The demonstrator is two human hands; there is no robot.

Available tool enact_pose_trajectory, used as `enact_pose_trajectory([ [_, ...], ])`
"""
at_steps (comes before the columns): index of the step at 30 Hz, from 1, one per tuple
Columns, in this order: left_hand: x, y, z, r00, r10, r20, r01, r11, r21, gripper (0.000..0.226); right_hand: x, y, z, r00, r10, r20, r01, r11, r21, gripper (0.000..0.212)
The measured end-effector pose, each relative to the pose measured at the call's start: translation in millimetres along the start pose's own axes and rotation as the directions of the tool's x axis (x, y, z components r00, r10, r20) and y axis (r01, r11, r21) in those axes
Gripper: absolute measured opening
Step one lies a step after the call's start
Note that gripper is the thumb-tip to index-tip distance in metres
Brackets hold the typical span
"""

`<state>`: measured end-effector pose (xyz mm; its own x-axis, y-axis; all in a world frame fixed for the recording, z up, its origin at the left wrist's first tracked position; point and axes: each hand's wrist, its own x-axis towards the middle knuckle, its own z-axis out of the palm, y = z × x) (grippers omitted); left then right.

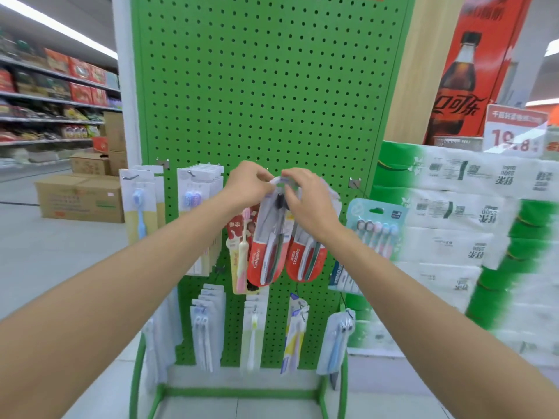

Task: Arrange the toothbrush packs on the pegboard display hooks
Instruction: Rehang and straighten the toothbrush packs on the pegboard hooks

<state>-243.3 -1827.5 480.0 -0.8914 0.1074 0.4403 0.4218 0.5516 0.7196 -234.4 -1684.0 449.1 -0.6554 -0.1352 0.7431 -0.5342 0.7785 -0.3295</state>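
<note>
A green pegboard (266,86) stands in front of me with toothbrush packs on its lower hooks. Both hands meet at the middle of the upper row. My left hand (246,184) and my right hand (308,201) pinch the top of a red-and-white toothbrush pack (266,252) against the board. A second red-and-white pack (304,261) hangs just right of it, under my right hand. Behind them hangs a pink toothbrush pack (240,255). The hook there is hidden by my fingers. An empty hook (354,183) sticks out to the right.
More packs hang at the left (142,207), (196,204), at the right (375,228) and along the bottom row (252,328). Stacked tissue packs (472,237) crowd the right side. Cardboard boxes (81,198) sit on the floor at left, with store shelves (54,95) behind.
</note>
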Motion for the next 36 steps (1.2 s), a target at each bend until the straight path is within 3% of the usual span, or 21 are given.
enact_pose_trajectory([
  [5, -37.5, -21.0, 3.3, 0.998, -0.009, 0.055, 0.019, 0.983, -0.183, 0.013, -32.6, -16.5, 16.3, 0.980, 0.188, -0.061, -0.175, 0.969, 0.176, 0.043],
  [8, -56.4, -39.4, 12.9, 0.998, -0.028, 0.055, 0.041, 0.967, -0.252, 0.014, -50.0, -17.9, 24.6, 0.954, 0.298, -0.033, -0.270, 0.901, 0.339, 0.025],
  [19, -117.6, -127.1, 57.8, 0.970, -0.146, 0.193, 0.212, 0.896, -0.391, 0.017, -134.3, 10.3, 78.2, 0.907, 0.390, 0.161, -0.416, 0.760, 0.499, 0.021],
  [24, -138.1, -158.5, 72.6, 0.970, -0.176, 0.170, 0.235, 0.859, -0.454, 0.011, -155.0, 18.9, 94.4, 0.798, 0.500, 0.337, -0.600, 0.609, 0.519, 0.023],
  [27, -146.0, -165.5, 78.4, 0.964, -0.224, 0.145, 0.267, 0.816, -0.513, 0.013, -163.7, 24.6, 105.3, 0.700, 0.501, 0.508, -0.711, 0.548, 0.440, 0.048],
  [29, -147.9, -167.2, 79.7, 0.961, -0.237, 0.141, 0.275, 0.808, -0.521, 0.013, -173.3, 29.0, 109.9, 0.648, 0.475, 0.595, -0.759, 0.461, 0.460, 0.064],
  [32, -152.0, -168.3, 80.6, 0.957, -0.269, 0.111, 0.285, 0.795, -0.535, 0.014, -189.0, 34.9, 113.3, 0.587, 0.411, 0.697, -0.809, 0.323, 0.491, 0.065],
  [36, -151.3, -177.8, 74.4, 0.913, -0.408, 0.025, 0.322, 0.680, -0.658, 0.010, -214.6, 33.3, 121.7, 0.430, 0.298, 0.852, -0.885, 0.325, 0.333, 0.083],
])
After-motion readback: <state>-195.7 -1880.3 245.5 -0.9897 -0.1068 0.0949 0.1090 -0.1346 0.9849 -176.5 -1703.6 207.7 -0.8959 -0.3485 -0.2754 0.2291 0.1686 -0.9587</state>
